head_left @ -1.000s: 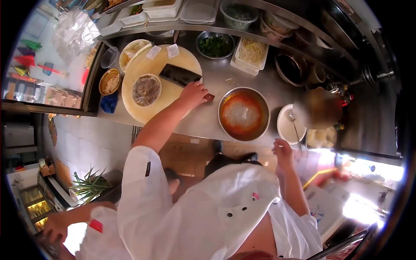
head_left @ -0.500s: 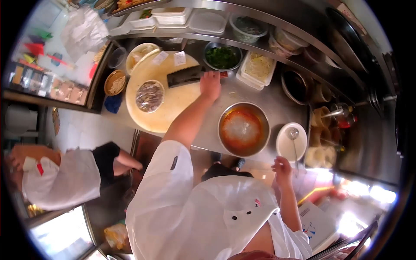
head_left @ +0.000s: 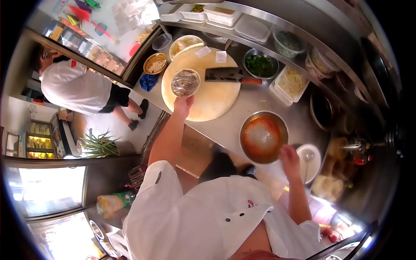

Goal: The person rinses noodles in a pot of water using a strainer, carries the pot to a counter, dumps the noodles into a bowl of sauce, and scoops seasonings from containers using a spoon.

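My left hand (head_left: 184, 106) is at the near rim of a bowl covered in cling film (head_left: 185, 82), its fingers closed on the edge. Dark contents show through the film. This bowl sits on a round cutting board (head_left: 212, 102). Farther right on the board lies a cleaver (head_left: 223, 74), its wooden handle reaching past the board's edge. My right hand (head_left: 290, 158) is beside the right rim of a steel bowl (head_left: 263, 138) with reddish-orange residue inside. Blur hides how its fingers are set. Next to that hand is a white dish (head_left: 315, 151) with a ladle (head_left: 308, 158) in it.
Behind the board stand a bowl of chopped greens (head_left: 261, 63) and a white tub of bean sprouts (head_left: 291, 82). A shelf (head_left: 264, 19) with several containers overhangs the back. Left of the board are a small bowl (head_left: 155, 63) and a blue cloth (head_left: 148, 82). Another person (head_left: 82, 89) stands far left.
My left hand has let go of the cleaver handle and moved left to the film-covered bowl. My right hand has moved up to the steel bowl's rim. The view has shifted.
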`<state>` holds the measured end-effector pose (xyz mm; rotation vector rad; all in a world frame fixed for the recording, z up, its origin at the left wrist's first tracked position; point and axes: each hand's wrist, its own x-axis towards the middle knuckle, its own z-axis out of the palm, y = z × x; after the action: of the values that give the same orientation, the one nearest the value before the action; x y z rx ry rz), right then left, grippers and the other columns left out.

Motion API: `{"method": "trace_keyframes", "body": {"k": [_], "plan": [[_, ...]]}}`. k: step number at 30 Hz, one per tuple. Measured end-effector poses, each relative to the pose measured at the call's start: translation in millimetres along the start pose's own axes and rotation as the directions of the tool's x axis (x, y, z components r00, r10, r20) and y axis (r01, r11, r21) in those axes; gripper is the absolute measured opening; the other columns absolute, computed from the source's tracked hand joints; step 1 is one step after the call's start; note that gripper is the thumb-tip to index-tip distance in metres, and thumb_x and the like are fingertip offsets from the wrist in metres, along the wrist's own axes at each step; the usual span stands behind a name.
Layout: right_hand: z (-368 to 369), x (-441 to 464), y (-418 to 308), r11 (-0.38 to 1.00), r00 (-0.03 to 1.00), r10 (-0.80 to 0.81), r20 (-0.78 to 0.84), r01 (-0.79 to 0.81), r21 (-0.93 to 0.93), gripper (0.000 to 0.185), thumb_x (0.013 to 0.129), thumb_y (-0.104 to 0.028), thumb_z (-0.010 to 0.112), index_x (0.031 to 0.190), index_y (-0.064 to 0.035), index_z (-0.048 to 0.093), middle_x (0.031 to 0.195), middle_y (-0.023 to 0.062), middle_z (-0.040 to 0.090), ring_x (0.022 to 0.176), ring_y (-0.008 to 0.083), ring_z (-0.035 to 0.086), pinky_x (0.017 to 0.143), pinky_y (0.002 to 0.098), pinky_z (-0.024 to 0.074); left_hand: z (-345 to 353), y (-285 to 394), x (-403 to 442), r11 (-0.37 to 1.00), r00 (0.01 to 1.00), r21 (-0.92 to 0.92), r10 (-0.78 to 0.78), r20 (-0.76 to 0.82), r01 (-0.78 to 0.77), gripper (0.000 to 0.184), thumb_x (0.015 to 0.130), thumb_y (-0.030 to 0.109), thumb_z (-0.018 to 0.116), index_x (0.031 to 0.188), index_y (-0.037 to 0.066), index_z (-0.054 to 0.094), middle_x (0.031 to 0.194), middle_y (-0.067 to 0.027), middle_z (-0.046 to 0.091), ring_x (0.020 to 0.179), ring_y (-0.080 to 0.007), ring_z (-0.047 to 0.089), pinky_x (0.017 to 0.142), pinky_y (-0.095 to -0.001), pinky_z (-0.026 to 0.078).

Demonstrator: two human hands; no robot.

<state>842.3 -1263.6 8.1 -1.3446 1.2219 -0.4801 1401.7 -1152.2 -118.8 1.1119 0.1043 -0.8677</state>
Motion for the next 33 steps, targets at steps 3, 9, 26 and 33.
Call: {"method": "trace_keyframes", "body": {"k": [3, 9, 26, 33], "plan": [[20.2, -1.3, -26.2, 1.000, 1.000, -0.010, -0.002, 0.010, -0.025, 0.032, 0.100, -0.021, 0.062, 0.124, -0.0008, 0.059, 0.098, 0.0060, 0.067, 0.082, 0.0119, 0.063, 0.074, 0.0254, 0.0519, -4.7, 2.5, 31.9, 0.997, 0.997, -0.053, 0.057, 0.048, -0.054, 0.038, 0.097, -0.001, 0.048, 0.134, 0.001, 0.038, 0.123, -0.0180, 0.056, 0.103, -0.0273, 0.064, 0.091, -0.0382, 0.058], [92.2, -13.5, -27.6, 0.998, 0.985, 0.063, -0.159, -0.060, 0.025, 0.025, 0.100, -0.015, 0.061, 0.121, -0.0015, 0.060, 0.102, 0.0061, 0.067, 0.080, 0.0112, 0.064, 0.073, 0.0248, 0.0531, 19.0, 46.6, 91.8, 0.999, 0.997, -0.010, 0.046, 0.067, -0.046, 0.043, 0.096, -0.002, 0.050, 0.137, 0.002, 0.036, 0.127, -0.0170, 0.055, 0.106, -0.0277, 0.064, 0.093, -0.0378, 0.058], [338.4, 101.2, -74.5, 0.543, 0.722, -0.551, 0.418, 0.691, -0.477, 0.027, 0.092, -0.012, 0.064, 0.117, -0.0023, 0.060, 0.115, 0.0175, 0.061, 0.105, 0.0338, 0.060, 0.090, 0.0389, 0.0500, -98.0, 12.9, -86.0, 0.911, 0.977, 0.354, 0.187, 0.107, -0.213, 0.031, 0.098, 0.014, 0.059, 0.122, 0.000, 0.045, 0.086, -0.0109, 0.069, 0.073, -0.0144, 0.065, 0.067, -0.0281, 0.052], [402.5, 185.1, -43.0, -0.069, 0.240, -0.699, 0.673, 0.915, -0.397, 0.052, 0.090, -0.023, 0.064, 0.135, -0.0006, 0.050, 0.133, 0.0202, 0.053, 0.125, 0.0387, 0.047, 0.107, 0.0509, 0.0322, -336.3, -219.9, -183.0, 0.334, 0.933, 0.873, -0.076, -0.352, 0.357, 0.045, 0.089, 0.017, 0.053, 0.130, 0.001, 0.049, 0.106, -0.0229, 0.070, 0.101, -0.0405, 0.066, 0.089, -0.0478, 0.051]]}}
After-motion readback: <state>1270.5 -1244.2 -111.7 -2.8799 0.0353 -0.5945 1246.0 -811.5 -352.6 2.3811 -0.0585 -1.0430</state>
